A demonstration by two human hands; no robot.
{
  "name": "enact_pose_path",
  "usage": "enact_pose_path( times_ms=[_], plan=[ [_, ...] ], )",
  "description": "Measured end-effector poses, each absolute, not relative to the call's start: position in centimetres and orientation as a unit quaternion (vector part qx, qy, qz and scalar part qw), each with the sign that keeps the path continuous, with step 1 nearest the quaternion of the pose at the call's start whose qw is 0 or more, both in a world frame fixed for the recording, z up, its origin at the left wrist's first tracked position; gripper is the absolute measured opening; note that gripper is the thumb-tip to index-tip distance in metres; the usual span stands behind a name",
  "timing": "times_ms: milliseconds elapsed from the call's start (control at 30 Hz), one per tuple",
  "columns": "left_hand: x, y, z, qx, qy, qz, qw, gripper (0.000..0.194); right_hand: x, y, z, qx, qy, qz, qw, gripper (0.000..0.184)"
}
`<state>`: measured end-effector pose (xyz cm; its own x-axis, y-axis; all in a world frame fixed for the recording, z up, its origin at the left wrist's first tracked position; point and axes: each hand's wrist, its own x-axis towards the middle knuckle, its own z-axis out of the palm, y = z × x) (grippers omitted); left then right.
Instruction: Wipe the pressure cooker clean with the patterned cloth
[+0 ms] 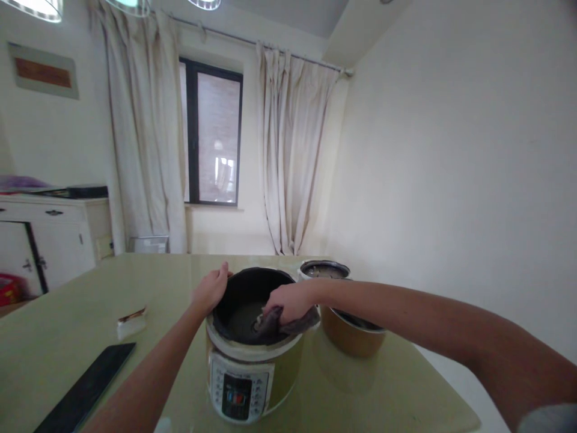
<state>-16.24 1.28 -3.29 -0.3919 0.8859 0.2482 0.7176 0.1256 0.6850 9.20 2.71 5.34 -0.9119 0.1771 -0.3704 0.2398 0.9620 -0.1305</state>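
Note:
A white electric cooker (255,385) with a control panel on its front stands on the table before me, its dark round inside (243,307) facing up. My left hand (211,291) grips the cooker's left rim, thumb up; some of its fingers are hidden. Bunched in my right hand (291,304) is a dark greyish-purple cloth (295,325), which lies against the inner right side and over the rim. Just right of the cooker sits a brownish-gold pot (354,337), partly covered by my right forearm. Behind it is a round white vessel with a metal rim (324,267).
The pale green tabletop (171,282) ends in a corner at the lower right, near the wall. On the left lie a long dark flat panel (85,388) and a small white block-like item (131,323). A white cabinet (63,231) stands beyond the table.

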Motion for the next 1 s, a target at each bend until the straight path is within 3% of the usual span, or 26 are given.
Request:
enact_pose_path(
  times_ms=[100,233,367,467,667,833,900,1000],
  plan=[
    [-16.2,1.2,-3.2,0.540,0.742,0.375,0.131,0.075,8.8,4.8,4.6,0.103,0.960,0.085,0.248,0.031],
    [-16.0,1.0,-2.9,0.537,0.748,0.367,0.131,0.077,4.9,6.8,1.9,0.059,0.945,0.277,0.165,0.014],
    [-16.0,1.0,-2.7,0.536,0.754,0.358,0.127,0.078,0.6,8.1,0.3,-0.186,0.916,0.334,0.121,0.020],
    [-16.0,1.1,-2.8,0.535,0.756,0.356,0.122,0.077,0.5,8.4,0.4,-0.139,0.926,0.331,0.116,0.021],
    [-16.3,1.4,-3.2,0.544,0.743,0.368,0.128,0.070,5.6,6.1,2.3,0.231,0.923,0.203,0.232,0.037],
    [-16.4,1.6,-3.5,0.549,0.740,0.369,0.122,0.070,5.3,3.6,4.3,0.229,0.914,-0.008,0.336,0.033],
    [-16.3,1.6,-3.4,0.547,0.742,0.368,0.124,0.070,4.3,2.9,5.0,0.191,0.923,-0.118,0.314,0.028],
    [-16.1,1.4,-3.0,0.544,0.745,0.366,0.123,0.070,3.4,2.2,5.4,0.156,0.945,-0.234,0.169,0.035]
  ],
)
